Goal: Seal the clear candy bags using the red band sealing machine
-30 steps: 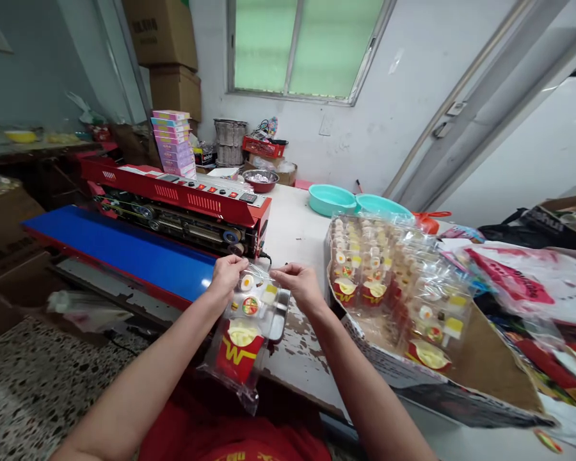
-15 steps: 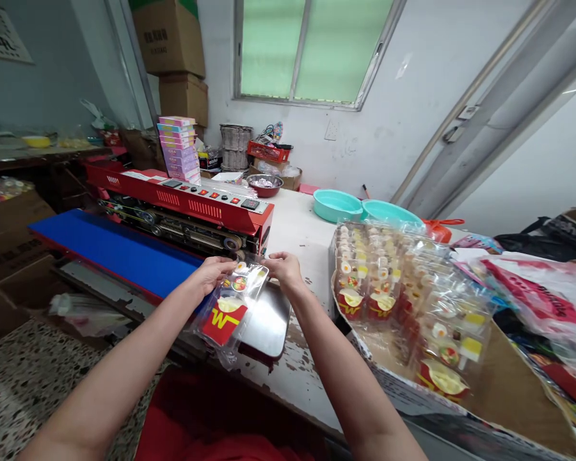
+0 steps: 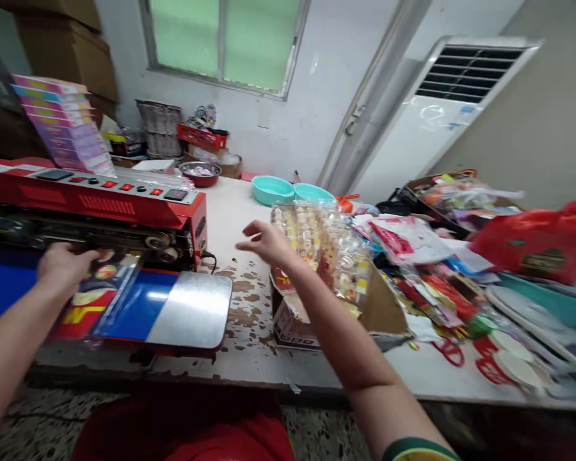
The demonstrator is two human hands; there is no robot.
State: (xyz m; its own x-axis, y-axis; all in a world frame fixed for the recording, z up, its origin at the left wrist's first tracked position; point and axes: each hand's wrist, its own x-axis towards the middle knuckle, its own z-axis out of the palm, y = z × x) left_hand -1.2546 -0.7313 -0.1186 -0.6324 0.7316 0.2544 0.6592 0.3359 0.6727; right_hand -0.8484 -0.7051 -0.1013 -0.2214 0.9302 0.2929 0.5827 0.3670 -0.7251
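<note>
My left hand (image 3: 66, 267) pinches the upper edge of a clear plastic bag (image 3: 96, 301), which lies on the blue conveyor belt (image 3: 137, 310) with its top edge at the red sealing machine (image 3: 110, 208). Inside the bag show a red fry carton with a yellow W and small toy food pieces, somewhat blurred. My right hand (image 3: 267, 245) is empty, its fingers apart, over the table by the left side of a cardboard box (image 3: 386, 304). Rows of similar filled bags (image 3: 343, 256) stand in that box. A bare metal plate (image 3: 194, 310) forms the belt's right end.
Two turquoise basins (image 3: 272, 190) and a metal bowl (image 3: 200, 173) stand at the back. Stacked pink and purple boxes (image 3: 74, 131) rise behind the machine. Plastic bags, red scissors (image 3: 450, 352) and a red bag (image 3: 542, 246) clutter the right side.
The bag has gone left from between both hands onto the belt, still in my left hand. My right hand has let go and moved off towards the box. The view has turned right.
</note>
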